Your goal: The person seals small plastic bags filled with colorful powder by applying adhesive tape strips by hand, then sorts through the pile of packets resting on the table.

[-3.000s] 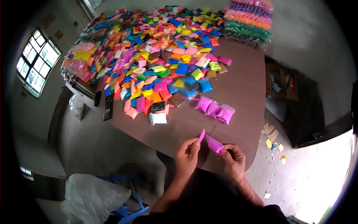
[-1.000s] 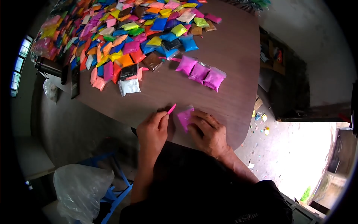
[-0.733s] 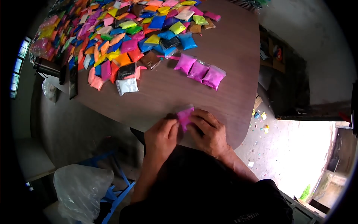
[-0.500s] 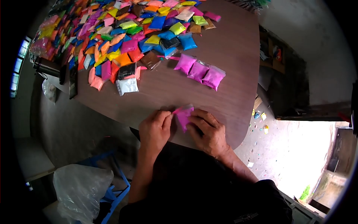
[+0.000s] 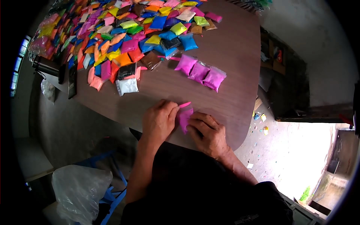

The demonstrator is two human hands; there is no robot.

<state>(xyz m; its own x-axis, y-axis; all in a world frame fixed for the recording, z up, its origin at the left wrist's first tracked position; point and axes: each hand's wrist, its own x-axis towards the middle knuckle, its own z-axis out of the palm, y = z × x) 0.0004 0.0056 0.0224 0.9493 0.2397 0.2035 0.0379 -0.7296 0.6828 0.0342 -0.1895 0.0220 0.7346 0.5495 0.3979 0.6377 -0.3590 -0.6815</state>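
Note:
Near the table's front edge, my right hand [image 5: 208, 134] pinches the right side of a small clear packet filled with magenta stuff [image 5: 183, 120]. My left hand [image 5: 159, 120] has its thumb and fingers closed on a thin bright-pink plastic stick [image 5: 185, 105], whose free end points right across the top of the packet. Whether the stick's other end is inside the packet I cannot tell. Farther out lie several similar packets in a row, among them a magenta packet [image 5: 214, 78]. Another pink stick [image 5: 171, 58] lies to their left.
A big heap of colourful packets [image 5: 129, 45] covers the table's [image 5: 236, 48] far left. A white packet [image 5: 127, 86] lies at its near edge. On the left are a dark cylinder [image 5: 47, 64] and a black flat object [image 5: 72, 82]. Below hangs a clear plastic bag [image 5: 80, 191] beside a blue frame.
My left hand has moved slightly up and right, with the pink stick now raised above the packet's top edge. My right hand keeps its hold, nearly still.

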